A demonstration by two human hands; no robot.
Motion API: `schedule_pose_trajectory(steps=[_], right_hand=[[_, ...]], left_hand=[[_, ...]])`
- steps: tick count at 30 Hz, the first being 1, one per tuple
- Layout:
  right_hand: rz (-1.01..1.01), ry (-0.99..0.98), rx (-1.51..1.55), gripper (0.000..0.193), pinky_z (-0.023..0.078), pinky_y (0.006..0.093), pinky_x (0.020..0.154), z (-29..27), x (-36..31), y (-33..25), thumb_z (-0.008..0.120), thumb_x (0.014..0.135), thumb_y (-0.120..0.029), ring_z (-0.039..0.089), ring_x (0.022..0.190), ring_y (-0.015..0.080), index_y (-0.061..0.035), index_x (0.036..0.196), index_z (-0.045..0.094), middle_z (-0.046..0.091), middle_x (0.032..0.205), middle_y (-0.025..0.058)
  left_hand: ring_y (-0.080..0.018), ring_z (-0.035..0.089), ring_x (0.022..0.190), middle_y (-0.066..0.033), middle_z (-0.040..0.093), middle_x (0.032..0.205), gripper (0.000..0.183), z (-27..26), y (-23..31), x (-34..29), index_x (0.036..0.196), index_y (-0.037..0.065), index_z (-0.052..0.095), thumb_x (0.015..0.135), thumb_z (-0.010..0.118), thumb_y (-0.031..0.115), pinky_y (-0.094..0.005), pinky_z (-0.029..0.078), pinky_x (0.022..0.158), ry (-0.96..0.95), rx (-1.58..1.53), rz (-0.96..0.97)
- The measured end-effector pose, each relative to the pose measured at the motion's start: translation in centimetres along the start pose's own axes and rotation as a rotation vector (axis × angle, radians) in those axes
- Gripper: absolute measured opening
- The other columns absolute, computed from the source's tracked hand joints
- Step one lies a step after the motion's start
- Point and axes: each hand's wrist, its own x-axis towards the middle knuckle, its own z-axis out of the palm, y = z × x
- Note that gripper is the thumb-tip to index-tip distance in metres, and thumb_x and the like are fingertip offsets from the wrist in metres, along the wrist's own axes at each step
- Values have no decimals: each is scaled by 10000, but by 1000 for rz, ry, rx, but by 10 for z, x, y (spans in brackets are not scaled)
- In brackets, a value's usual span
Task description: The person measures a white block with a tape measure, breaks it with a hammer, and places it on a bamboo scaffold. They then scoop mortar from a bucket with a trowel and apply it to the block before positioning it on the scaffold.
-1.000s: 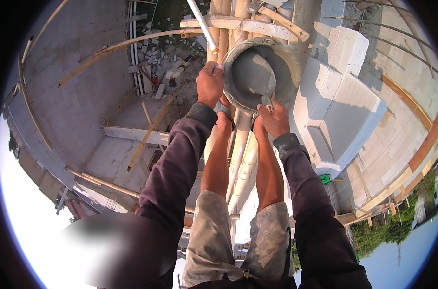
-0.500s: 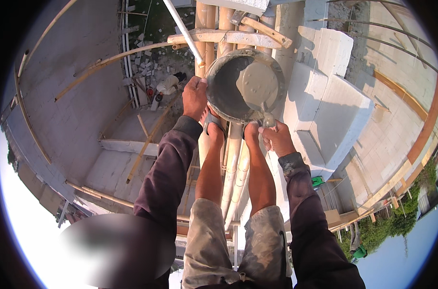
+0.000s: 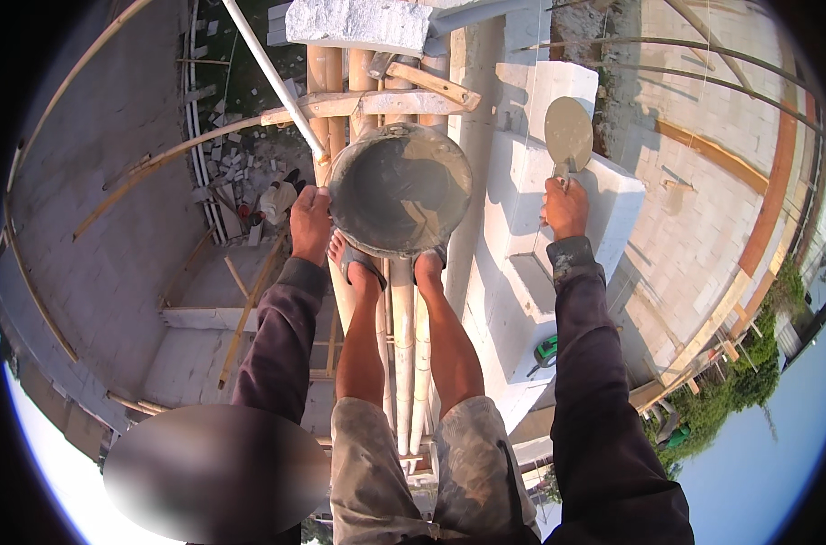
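My left hand (image 3: 310, 224) is closed on the left rim of a round dark bucket (image 3: 351, 204), which stands over the bamboo poles in front of my feet. Grey wet mortar (image 3: 440, 195) coats its inside, mostly on the right. My right hand (image 3: 565, 208) is wrapped round the handle of a trowel (image 3: 569, 134), whose rounded blade carries a layer of mortar. The trowel is raised over the white block wall (image 3: 522, 204) on my right, apart from the bucket. Whether its blade touches the blocks I cannot tell.
My sandalled feet stand on bamboo poles (image 3: 404, 363) high above the ground. A hammer (image 3: 426, 80) lies on a crosswise wooden piece beyond the bucket. A white block (image 3: 358, 24) rests at the far end. A white pipe (image 3: 272, 77) slants at left. Another person (image 3: 276, 202) is far below.
My right hand has lifted the trowel, loaded with mortar, out of the bucket and carried it right, over the block wall. My left hand stays at the bucket's rim. The view has shifted right.
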Motion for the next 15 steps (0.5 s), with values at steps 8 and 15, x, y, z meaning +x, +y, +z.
schedule_pose_trajectory(steps=[8, 15], right_hand=[[-230, -76, -451, 222, 577, 364, 588, 58, 132, -3, 600, 880, -183, 702, 617, 307, 27, 873, 672, 680, 722, 191], [115, 15, -281, 300, 602, 439, 677, 61, 108, -33, 633, 845, -240, 735, 728, 347, 15, 978, 718, 731, 898, 221]], left_hand=[[-55, 537, 750, 31, 553, 854, 252, -6, 0, -1, 914, 64, 574, 1030, 528, 282, -245, 460, 647, -83, -9, -53], [-86, 423, 669, 13, 472, 712, 293, 1, 10, -7, 798, 21, 532, 992, 538, 240, -294, 378, 618, -5, -119, -22]])
